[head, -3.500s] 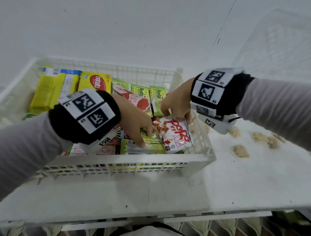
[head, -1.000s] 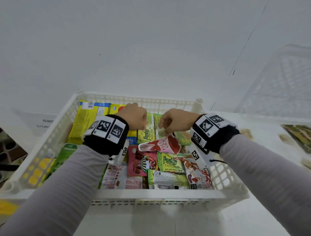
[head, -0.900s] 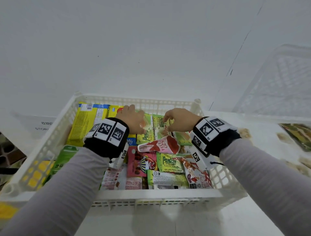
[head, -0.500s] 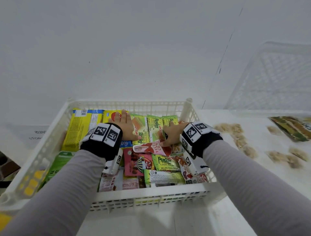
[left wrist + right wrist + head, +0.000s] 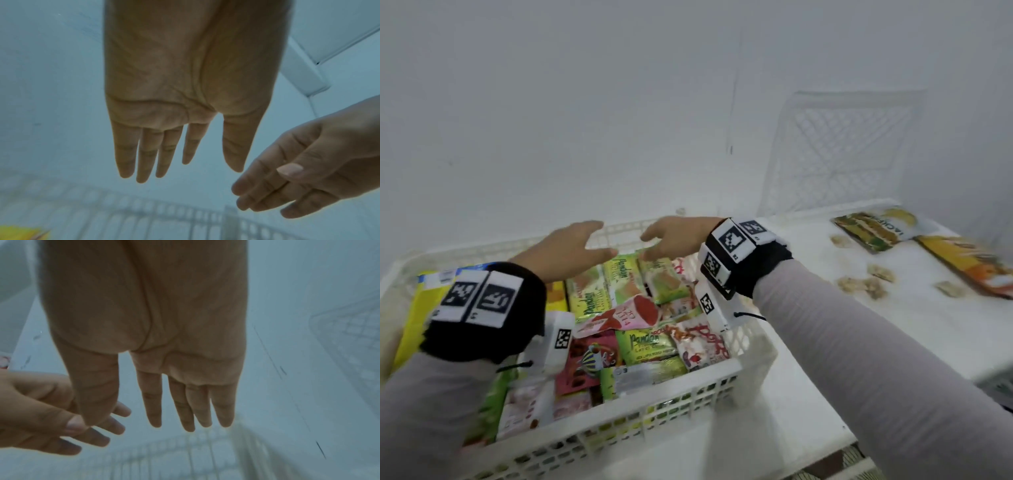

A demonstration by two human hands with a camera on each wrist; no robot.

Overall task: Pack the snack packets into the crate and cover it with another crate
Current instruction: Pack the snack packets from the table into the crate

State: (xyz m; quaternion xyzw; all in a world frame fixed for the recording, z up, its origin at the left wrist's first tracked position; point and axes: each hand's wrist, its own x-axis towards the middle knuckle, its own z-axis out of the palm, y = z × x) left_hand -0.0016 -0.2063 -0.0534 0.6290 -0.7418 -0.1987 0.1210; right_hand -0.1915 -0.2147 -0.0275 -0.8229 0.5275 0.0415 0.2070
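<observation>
A plain white wall is backing a white bench (image 5: 893,342), and on the bench a white slatted crate (image 5: 619,425) is sitting packed with snack packets (image 5: 633,308), green, red and yellow wrappers lying flat and overlapping across its floor. The packing step is looking close to finished, though two more flat packets (image 5: 887,229) are lying on the bench to the right, well apart from the crate, among scattered crumbs (image 5: 859,284). The second crate (image 5: 849,150) is leaning upright against the wall behind the bench's right part, not yet touched. The next move is likely calling for either gathering those loose packets or reaching right for the spare crate, turning it over and lowering it squarely onto the filled one's rim. Both forearms are stretching forward over the crate. The left hand (image 5: 565,250) and the right hand (image 5: 678,236) are hovering palm-down above the far row of packets, near each other but apart, fingers straight and loosely spread, grasping nothing, as both wrist views are confirming.
</observation>
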